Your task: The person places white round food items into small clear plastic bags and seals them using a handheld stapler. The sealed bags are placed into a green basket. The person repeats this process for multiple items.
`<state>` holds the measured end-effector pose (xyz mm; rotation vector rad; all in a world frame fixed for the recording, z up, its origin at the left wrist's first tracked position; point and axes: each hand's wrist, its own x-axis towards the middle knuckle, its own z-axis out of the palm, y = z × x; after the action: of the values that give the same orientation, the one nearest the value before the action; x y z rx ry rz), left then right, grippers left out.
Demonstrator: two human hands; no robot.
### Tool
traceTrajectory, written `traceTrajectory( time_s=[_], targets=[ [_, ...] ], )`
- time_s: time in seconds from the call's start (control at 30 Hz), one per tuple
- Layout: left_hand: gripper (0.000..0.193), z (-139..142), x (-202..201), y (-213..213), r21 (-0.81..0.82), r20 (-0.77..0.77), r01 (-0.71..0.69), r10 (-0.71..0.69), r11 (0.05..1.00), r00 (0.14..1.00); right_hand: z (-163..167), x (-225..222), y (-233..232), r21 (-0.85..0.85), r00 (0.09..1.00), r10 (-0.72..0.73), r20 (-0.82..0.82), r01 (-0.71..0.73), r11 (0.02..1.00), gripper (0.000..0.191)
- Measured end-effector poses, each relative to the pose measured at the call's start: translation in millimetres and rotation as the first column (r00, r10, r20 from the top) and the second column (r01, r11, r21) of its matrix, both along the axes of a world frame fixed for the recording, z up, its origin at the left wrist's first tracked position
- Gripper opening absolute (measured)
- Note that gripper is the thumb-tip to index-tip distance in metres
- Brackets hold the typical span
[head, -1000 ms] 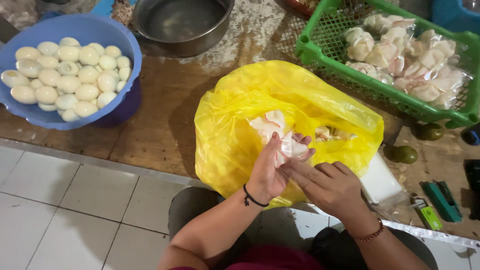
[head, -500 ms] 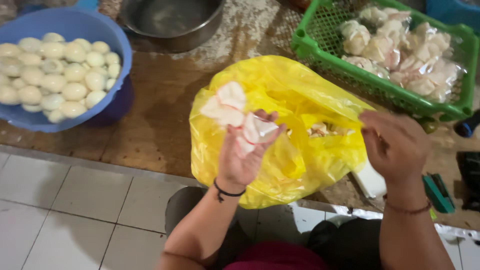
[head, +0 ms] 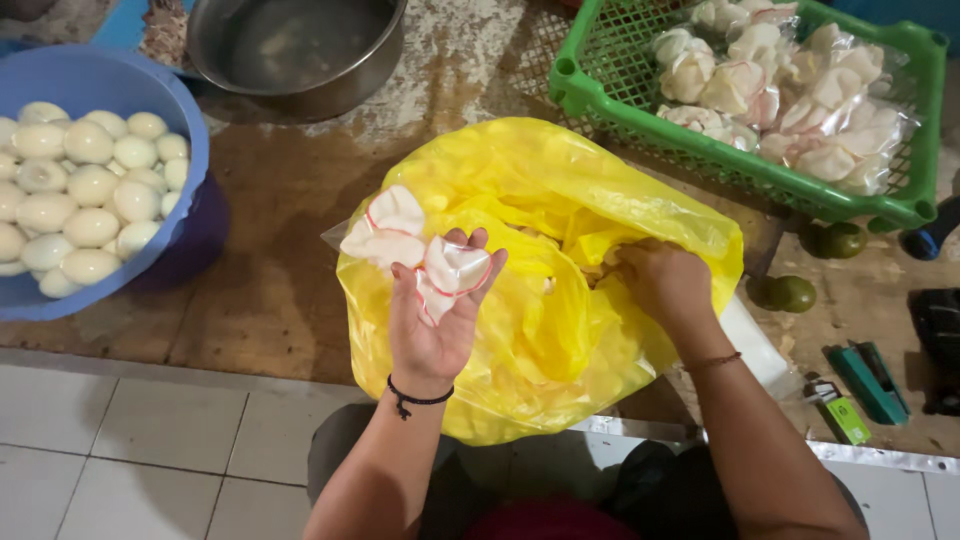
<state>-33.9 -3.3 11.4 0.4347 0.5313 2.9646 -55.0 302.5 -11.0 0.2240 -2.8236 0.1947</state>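
Centrally in the frame sits a large yellow plastic bag [head: 560, 200], thin, glossy and crumpled, its mouth gaping toward the viewer. Just left of centre, the left hand [head: 432, 320] is raised palm-up over the bag's left edge, its fingers curled loosely around a small clear plastic packet [head: 450, 275] of pale, flat, white crackers with thin red rims; the packet is filmy and wrinkled, and more of the same white pieces [head: 388, 228] fan out past the fingertips toward the upper left. A dark cord bracelet [head: 415, 397] circles that wrist. Right of centre, the right hand [head: 662, 280] is sunk into the bag's opening, fingers hidden in the yellow folds, so whether it grips anything cannot be told.

At the left edge, a round blue plastic basin [head: 185, 130] holds smooth, pale peeled eggs [head: 90, 190]. At the top, a dull metal bowl [head: 300, 45] holds a little cloudy water. At the upper right, a green plastic lattice crate [head: 700, 160] carries more clear packets of white crackers [head: 790, 90]. Two small dark green limes [head: 812, 268] lie on the wet brown floor at the right.
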Motion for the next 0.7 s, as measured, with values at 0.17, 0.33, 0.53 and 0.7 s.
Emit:
traceTrajectory(
  time_s=[0.17, 0.33, 0.53, 0.7],
  targets=[
    [0.060, -1.3, 1.6, -1.3, -0.002, 0.002, 0.011, -0.011, 1.000, 1.000, 4.3, -0.1, 21.2, -0.441, 0.991, 0.003, 0.131, 0.055, 0.896, 0.023],
    [0.061, -0.1, 6.9, 1.0, -0.013, 0.014, 0.019, -0.019, 1.000, 1.000, 8.1, 8.0, 29.9, -0.199, 0.992, -0.003, 0.128, 0.029, 0.980, 0.021],
    [0.061, 4.4, 6.5, 0.7, -0.010, 0.004, 0.011, -0.011, 1.000, 1.000, 10.4, 10.2, 29.2, 0.049, 0.981, -0.078, 0.180, 0.070, 0.996, 0.017],
    [0.060, 5.5, 6.8, 1.7, 0.002, -0.005, 0.014, -0.014, 1.000, 1.000, 30.0, 13.7, 26.2, 0.037, 0.971, -0.178, 0.163, 0.174, 0.984, 0.016]
  ],
)
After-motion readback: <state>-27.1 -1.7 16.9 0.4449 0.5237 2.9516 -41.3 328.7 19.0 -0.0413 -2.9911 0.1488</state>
